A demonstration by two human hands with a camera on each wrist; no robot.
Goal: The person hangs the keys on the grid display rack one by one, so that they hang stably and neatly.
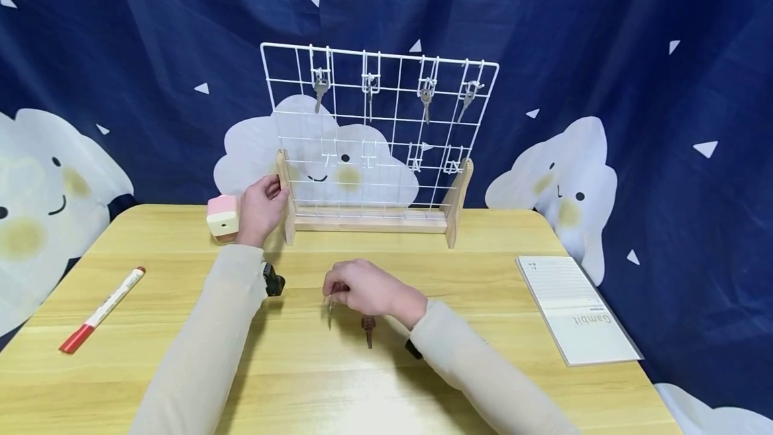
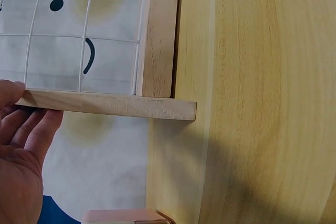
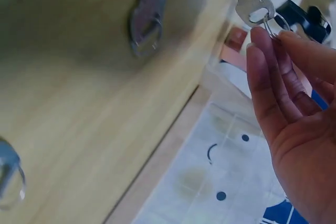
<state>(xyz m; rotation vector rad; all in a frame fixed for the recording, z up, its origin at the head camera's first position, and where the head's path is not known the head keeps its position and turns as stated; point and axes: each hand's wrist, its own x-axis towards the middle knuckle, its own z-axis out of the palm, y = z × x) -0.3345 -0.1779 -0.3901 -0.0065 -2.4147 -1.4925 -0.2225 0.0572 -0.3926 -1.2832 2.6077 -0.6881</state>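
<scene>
Key (image 1: 369, 333) lies nearest you on the tabletop (image 1: 290, 381), in front of the rack (image 1: 395, 119); just beyond, your right hand (image 1: 362, 286) pinches a second key (image 1: 329, 316) by its ring (image 3: 269, 27). Bare wood separates that hand from the rack's base (image 1: 370, 223). Farther on, your left hand (image 1: 262, 210) grips the rack's left upright (image 2: 115, 104), thumb and fingers on opposite faces, a pink box (image 1: 223, 217) just left. Four keys (image 1: 321, 88) hang high on the rack. Your right wrist view cuts off another, blurred key (image 3: 8, 158).
</scene>
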